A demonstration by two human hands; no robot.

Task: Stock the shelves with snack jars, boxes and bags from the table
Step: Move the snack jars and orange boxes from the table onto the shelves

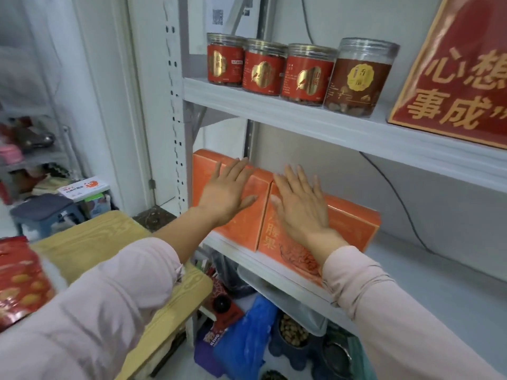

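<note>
Two orange snack boxes stand side by side on the middle shelf. My left hand presses flat, fingers straight, on the front of the left orange box. My right hand lies flat the same way on the right orange box. On the upper shelf stand three red-labelled jars and a brown-labelled jar. A red snack bag lies on the wooden table at the left.
A large red box with gold characters leans at the upper shelf's right end. A black cable hangs behind the middle shelf. Below the shelves sit a blue bag, bowls and packets. A stool stands far left.
</note>
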